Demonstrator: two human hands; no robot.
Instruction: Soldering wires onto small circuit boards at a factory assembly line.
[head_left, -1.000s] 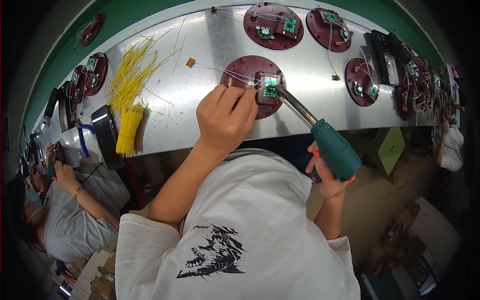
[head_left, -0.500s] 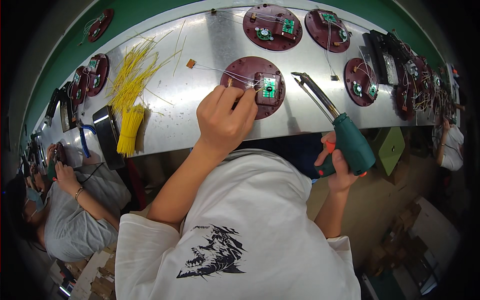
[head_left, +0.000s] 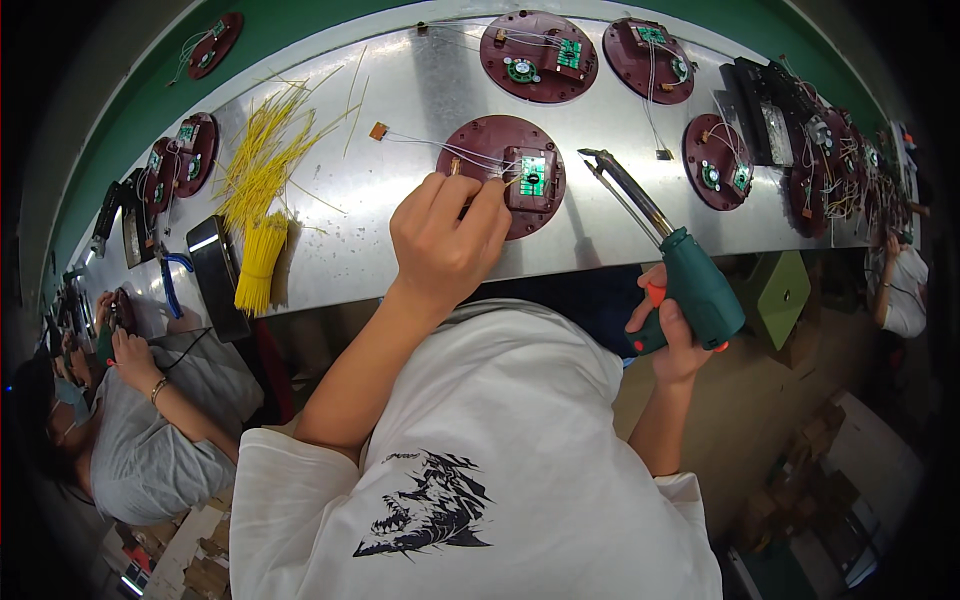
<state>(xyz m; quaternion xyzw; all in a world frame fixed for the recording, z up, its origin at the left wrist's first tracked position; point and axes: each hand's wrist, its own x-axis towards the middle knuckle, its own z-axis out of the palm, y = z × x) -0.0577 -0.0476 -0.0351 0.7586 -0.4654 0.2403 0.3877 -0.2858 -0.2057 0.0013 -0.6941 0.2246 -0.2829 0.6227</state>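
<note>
My left hand rests on the near edge of a dark red round disc, its fingertips pinching thin white wires beside the small green circuit board mounted on it. A small brown part lies at the far end of the wires. My right hand grips the green handle of a soldering gun. Its metal tip points up and left, hanging just right of the disc and apart from the board.
Several more red discs with boards lie along the shiny metal bench. Loose yellow wires and a yellow bundle sit at left beside a black box. A person in grey works at lower left.
My right hand has drawn the soldering gun back to the right, lifting its tip off the green board. The left hand has stayed on the wires.
</note>
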